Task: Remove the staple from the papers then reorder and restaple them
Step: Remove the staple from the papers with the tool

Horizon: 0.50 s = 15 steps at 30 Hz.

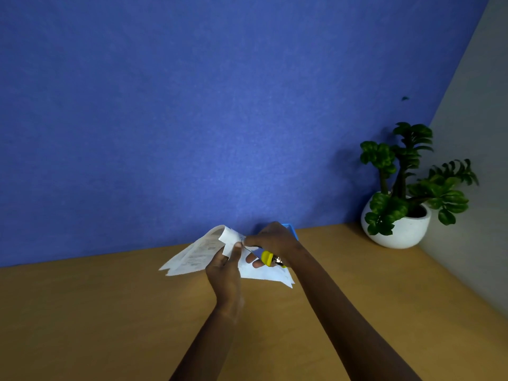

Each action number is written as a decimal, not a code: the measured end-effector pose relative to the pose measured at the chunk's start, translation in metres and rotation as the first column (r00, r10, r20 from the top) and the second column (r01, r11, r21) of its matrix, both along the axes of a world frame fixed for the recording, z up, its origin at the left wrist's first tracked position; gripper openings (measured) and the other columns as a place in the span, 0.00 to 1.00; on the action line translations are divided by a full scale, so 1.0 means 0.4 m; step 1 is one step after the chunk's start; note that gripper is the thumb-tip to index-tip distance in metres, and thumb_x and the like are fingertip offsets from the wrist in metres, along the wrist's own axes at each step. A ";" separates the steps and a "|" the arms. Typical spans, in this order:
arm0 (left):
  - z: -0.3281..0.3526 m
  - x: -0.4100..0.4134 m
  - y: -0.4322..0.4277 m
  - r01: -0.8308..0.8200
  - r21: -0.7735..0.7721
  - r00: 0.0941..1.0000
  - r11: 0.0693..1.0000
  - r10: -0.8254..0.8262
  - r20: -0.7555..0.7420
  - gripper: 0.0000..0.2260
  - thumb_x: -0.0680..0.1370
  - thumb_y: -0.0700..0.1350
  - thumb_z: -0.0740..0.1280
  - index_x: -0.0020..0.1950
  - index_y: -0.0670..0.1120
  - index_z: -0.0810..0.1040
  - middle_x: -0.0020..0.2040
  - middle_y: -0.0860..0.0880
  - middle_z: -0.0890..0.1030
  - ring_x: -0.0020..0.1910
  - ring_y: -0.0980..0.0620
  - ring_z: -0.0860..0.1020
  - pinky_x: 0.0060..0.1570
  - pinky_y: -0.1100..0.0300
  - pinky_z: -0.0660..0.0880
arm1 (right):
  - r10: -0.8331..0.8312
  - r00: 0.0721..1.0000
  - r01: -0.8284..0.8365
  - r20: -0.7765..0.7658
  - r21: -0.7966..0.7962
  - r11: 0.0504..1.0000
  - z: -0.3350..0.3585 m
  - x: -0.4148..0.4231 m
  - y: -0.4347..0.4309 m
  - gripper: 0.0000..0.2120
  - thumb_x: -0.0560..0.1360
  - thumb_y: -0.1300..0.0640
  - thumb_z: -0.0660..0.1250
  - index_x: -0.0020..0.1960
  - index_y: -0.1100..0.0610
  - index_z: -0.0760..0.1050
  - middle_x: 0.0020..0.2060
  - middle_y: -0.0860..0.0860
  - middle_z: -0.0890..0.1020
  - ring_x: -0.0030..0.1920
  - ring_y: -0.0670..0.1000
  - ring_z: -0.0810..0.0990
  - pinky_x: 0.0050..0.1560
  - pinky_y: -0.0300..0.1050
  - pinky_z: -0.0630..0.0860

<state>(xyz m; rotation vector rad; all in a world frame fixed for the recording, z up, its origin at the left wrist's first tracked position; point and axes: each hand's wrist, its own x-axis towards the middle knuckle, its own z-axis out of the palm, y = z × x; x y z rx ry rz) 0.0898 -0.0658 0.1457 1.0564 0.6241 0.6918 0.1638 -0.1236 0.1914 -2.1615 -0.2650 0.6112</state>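
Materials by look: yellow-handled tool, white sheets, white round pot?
Yellow-handled tool, in the right hand: handle likely smooth plastic, saturated colour; shiny grey parts look metal. White printed sheets, in the left hand: thin matt paper, curling and fanned. White round pot: probably matt ceramic or stone-look, faintly speckled, no glare.

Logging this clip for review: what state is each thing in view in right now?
papers: held up at one corner, sheets fanned, top corner curled back.
left hand: pinches the papers near that corner.
right hand: grips the yellow-handled tool.
yellow-handled tool: held at the papers' corner.
blue object: on the desk behind the right hand, mostly hidden.
potted plant: upright on the desk.
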 end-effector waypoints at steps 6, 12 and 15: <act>0.008 0.002 -0.003 -0.031 -0.076 0.995 0.997 0.038 0.096 0.10 0.71 0.37 0.70 0.45 0.50 0.74 0.56 0.53 0.72 0.55 0.52 0.70 0.54 0.62 0.66 | 0.017 0.972 -0.011 -0.235 0.029 1.000 0.004 0.005 0.001 0.18 0.75 0.50 0.64 0.60 0.61 0.70 0.55 0.58 0.82 0.20 0.43 0.80 0.28 0.33 0.78; -0.001 0.001 -0.003 -0.032 -0.107 0.988 0.994 0.048 0.144 0.10 0.72 0.35 0.69 0.41 0.50 0.75 0.51 0.53 0.76 0.50 0.56 0.74 0.53 0.62 0.68 | 0.026 0.919 0.040 -0.393 0.158 0.987 0.016 -0.013 -0.015 0.09 0.76 0.53 0.63 0.48 0.59 0.71 0.47 0.57 0.82 0.19 0.45 0.80 0.20 0.27 0.70; -0.001 0.006 -0.003 -0.038 -0.094 0.987 0.995 0.052 0.149 0.11 0.72 0.34 0.68 0.36 0.49 0.74 0.32 0.65 0.80 0.34 0.66 0.78 0.35 0.77 0.71 | 0.040 0.917 0.062 -0.397 0.239 0.969 0.012 -0.026 -0.024 0.08 0.76 0.55 0.63 0.46 0.61 0.70 0.34 0.56 0.80 0.18 0.45 0.79 0.18 0.27 0.67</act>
